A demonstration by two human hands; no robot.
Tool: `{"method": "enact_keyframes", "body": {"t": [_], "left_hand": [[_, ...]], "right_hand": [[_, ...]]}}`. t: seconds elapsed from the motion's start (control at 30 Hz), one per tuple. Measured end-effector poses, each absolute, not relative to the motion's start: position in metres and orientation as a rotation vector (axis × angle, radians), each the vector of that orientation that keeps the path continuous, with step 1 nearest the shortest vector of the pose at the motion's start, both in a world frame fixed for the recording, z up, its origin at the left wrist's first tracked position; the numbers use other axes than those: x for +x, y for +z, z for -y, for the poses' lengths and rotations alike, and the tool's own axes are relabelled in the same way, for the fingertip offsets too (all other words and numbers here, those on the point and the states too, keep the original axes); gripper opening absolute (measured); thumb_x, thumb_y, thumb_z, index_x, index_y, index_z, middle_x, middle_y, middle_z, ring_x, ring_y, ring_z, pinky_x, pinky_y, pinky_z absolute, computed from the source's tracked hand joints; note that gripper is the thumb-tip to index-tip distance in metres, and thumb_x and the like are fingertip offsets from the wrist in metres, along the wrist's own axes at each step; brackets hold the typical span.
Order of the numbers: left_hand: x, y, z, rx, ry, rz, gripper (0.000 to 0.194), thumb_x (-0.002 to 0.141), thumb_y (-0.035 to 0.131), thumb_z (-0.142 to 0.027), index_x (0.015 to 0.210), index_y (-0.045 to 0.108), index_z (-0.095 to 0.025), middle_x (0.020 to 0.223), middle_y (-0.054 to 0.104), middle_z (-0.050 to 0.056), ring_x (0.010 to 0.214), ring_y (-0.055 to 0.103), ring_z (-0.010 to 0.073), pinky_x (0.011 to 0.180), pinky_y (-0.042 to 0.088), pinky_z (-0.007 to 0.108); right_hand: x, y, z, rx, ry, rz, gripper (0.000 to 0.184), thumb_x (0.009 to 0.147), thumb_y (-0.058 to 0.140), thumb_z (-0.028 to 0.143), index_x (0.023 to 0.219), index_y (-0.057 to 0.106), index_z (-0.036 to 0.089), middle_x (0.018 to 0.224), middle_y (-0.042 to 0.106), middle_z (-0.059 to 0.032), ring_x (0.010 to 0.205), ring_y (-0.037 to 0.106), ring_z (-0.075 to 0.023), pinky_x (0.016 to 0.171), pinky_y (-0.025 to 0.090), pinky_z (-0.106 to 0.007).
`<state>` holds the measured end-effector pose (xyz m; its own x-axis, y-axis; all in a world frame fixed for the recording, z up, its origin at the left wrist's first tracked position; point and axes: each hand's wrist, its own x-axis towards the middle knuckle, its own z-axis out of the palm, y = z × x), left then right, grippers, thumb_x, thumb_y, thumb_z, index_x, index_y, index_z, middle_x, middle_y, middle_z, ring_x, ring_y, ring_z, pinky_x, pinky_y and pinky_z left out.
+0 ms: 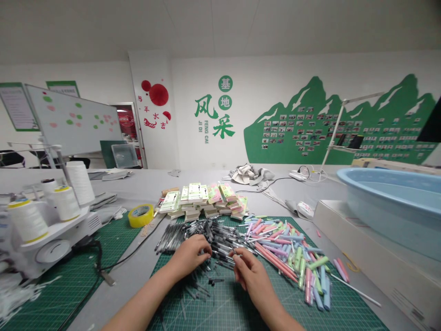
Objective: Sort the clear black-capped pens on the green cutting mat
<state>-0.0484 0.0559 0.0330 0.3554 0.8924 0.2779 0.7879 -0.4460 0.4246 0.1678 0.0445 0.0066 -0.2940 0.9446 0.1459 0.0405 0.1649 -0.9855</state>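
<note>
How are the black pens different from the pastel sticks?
The black pens are mostly dark; the pastel sticks are pink, blue, green and purple. The black pens look thin, while many pastel sticks look chunkier. In this view, the black pens lie left of the pastel sticks. Both are heaped on a green cutting mat.

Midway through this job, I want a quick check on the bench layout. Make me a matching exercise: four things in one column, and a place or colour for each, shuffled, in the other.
Things
1. Tape roll
2. Heap of dark pens
3. Slim pastel tubes
4. Large tub

Places and colours
A. Pale blue, at the picture's right edge
B. Pink, green, blue and lilac, spread to the right of the right hand
C. Yellow, left of the stacked packs
D. Directly at the left hand, in front of those packs

Pairs: 1-C, 2-D, 3-B, 4-A
</note>
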Motion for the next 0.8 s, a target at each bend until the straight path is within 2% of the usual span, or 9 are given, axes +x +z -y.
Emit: {"method": "enact_keyframes", "body": {"t": [0.3,0.8], "left_hand": [[-0.013,0.014,-0.055,2.656,0.591,-1.500,0.010,0.076,0.061,-0.019,0.085,0.061,-0.022,0.091,0.057,0.000,0.089,0.050,0.0164,0.075,0.038,0.025],[-0.012,0.011,-0.061,2.549,0.510,-1.599,0.009,0.073,0.063,-0.022,0.082,0.060,-0.022,0.088,0.058,0.001,0.086,0.054,0.0174,0.073,0.039,0.025]], "right_hand": [[0.171,0.008,-0.045,-1.065,1.059,1.630,0.020,0.084,0.048,0.036,0.091,0.060,0.021,0.057,0.049,0.0047,0.050,0.044,-0.0120,0.047,0.032,-0.022],[0.171,0.010,-0.044,-1.122,1.002,1.690,0.018,0.083,0.047,0.031,0.090,0.061,0.022,0.058,0.051,0.0042,0.054,0.047,-0.0142,0.053,0.034,-0.024]]}}
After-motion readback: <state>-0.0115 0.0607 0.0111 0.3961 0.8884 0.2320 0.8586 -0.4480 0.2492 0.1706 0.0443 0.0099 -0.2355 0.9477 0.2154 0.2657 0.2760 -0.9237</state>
